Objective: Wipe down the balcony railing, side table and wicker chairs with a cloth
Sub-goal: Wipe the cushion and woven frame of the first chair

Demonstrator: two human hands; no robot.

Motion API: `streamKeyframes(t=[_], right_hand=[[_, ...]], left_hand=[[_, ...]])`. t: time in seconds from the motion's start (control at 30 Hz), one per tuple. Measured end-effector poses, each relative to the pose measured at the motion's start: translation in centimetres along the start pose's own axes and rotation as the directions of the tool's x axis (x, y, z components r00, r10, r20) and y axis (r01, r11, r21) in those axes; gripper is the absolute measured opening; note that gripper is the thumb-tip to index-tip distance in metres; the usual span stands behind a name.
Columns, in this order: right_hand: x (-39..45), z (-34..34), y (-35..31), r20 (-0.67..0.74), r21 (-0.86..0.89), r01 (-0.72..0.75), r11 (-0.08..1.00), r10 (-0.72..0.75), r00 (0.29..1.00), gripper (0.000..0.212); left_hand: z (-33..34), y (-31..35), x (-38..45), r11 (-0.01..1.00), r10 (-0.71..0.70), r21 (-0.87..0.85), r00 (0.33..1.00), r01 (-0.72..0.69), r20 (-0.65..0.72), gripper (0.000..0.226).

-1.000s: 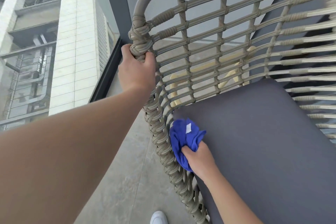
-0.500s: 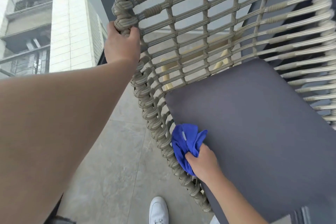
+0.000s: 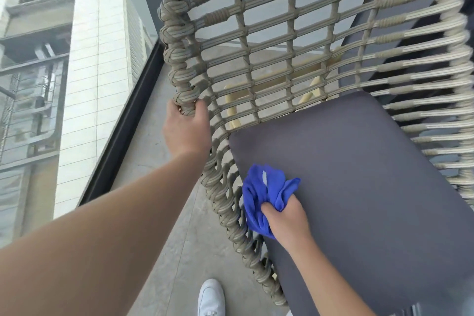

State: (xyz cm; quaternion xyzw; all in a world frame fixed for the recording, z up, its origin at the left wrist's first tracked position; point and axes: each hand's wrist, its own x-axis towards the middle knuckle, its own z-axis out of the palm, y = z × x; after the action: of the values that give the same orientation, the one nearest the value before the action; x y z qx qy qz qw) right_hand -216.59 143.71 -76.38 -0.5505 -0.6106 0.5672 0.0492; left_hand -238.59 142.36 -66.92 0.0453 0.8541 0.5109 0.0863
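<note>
Your left hand (image 3: pixel 187 128) slid down the grey woven wicker chair's (image 3: pixel 179 59) rim and stayed gripping it, while your right hand (image 3: pixel 287 215) clenched the bunched blue cloth (image 3: pixel 264 192) at the dark grey seat cushion's (image 3: pixel 359 174) 8 o'clock edge, so wiping continued.

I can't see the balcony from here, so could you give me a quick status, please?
Left hand grips chair frame. Right hand holds cloth on cushion. Nothing in the way.

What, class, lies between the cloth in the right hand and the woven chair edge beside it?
Nothing visible. The right hand grips the blue cloth, which lies at the grey cushion's left edge, right against the wicker chair's woven side. The left hand holds the frame higher up, out of the way.
</note>
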Motion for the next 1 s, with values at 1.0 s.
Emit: streamKeyframes(t=[1.0], right_hand=[[6.7,3.9,-3.0,0.309,-0.314,0.140,0.939,-0.039,0.950,0.015]], left_hand=[[0.5,-0.7,0.9,0.999,0.037,0.039,0.998,-0.035,-0.052,0.019]])
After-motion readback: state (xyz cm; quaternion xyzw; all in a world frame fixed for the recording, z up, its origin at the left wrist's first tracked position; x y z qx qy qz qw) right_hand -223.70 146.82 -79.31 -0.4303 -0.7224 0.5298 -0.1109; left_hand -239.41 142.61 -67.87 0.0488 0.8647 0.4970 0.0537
